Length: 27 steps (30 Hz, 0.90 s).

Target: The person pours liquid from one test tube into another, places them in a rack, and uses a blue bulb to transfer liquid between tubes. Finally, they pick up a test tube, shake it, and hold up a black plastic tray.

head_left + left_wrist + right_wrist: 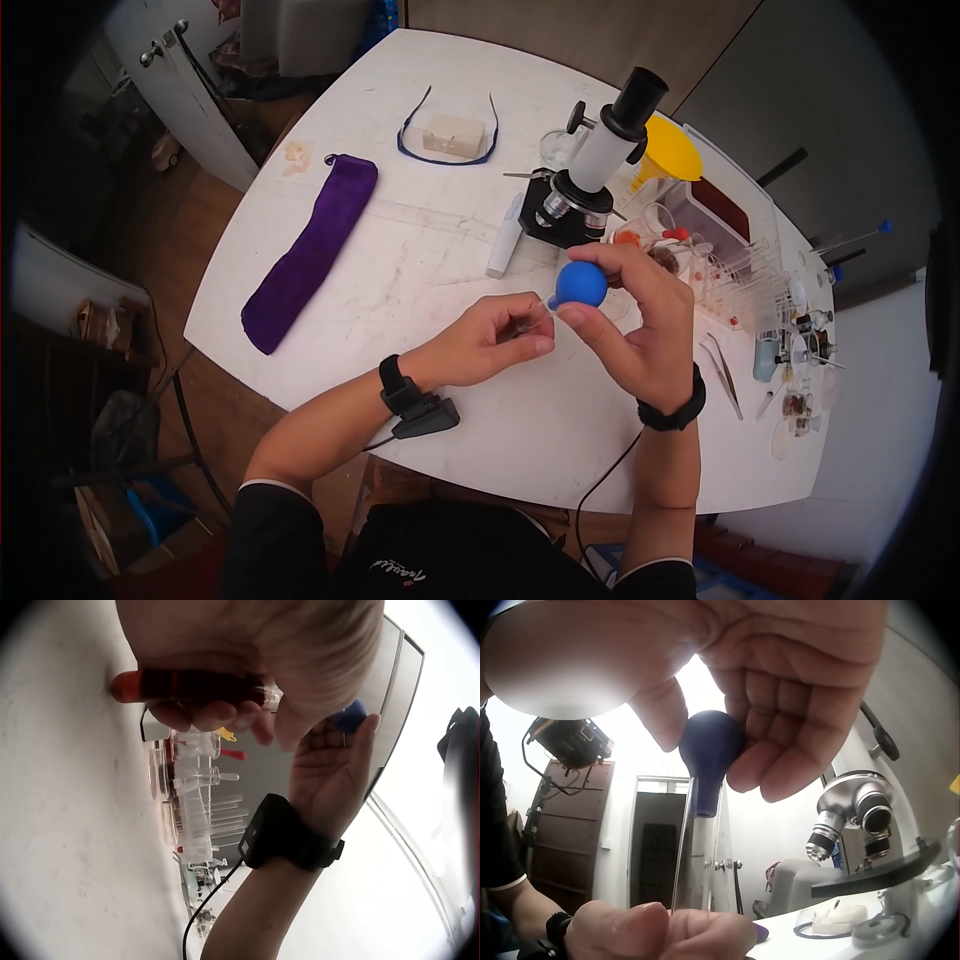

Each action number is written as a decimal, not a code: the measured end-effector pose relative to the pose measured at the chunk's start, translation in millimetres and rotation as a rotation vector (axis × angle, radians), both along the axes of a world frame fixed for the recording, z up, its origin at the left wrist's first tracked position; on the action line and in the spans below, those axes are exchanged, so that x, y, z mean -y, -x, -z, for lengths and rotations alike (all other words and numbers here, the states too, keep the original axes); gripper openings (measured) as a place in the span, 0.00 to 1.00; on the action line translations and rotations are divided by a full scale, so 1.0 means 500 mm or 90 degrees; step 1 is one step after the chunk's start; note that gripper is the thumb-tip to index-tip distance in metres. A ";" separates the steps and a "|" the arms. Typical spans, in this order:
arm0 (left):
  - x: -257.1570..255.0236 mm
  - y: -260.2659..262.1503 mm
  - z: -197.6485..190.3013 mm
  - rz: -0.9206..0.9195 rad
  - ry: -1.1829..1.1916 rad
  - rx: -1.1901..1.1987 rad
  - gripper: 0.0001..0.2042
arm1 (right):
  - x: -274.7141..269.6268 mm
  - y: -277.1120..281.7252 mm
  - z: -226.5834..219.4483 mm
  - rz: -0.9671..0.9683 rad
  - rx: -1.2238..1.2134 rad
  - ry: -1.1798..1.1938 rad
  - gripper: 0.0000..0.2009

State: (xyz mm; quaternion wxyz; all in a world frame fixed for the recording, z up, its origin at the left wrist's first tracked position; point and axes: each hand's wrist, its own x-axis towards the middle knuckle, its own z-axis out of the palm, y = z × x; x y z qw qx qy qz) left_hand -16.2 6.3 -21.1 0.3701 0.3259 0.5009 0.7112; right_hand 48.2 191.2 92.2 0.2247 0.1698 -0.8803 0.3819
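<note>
A blue rubber bulb (581,285) is pinched between the thumb and fingers of the right hand (645,325). Its narrow neck sits at the top of a clear glass tube (684,862), seemingly inside the mouth, in the right wrist view. Lower down, the left hand (480,340) grips the tube with curled fingers. Dark red contents fill the tube's lower part (199,688) in the left wrist view, down to a rounded red end. From the head, the left fingers hide most of the tube.
Beyond the hands stands a microscope (600,150). A purple pouch (315,250) lies at left, glasses (447,160) around a pale block (454,134) at the back. On the right are a tube rack (735,285), tweezers (724,375), small bottles and a yellow funnel (672,150).
</note>
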 end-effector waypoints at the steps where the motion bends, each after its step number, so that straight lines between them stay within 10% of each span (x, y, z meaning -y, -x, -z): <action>1: 0.000 0.000 0.000 0.000 0.000 0.000 0.04 | 0.001 -0.001 -0.001 0.000 0.000 0.000 0.19; 27: 0.001 -0.003 0.008 -0.016 0.004 -0.038 0.10 | 0.004 0.000 0.000 -0.018 -0.019 -0.015 0.15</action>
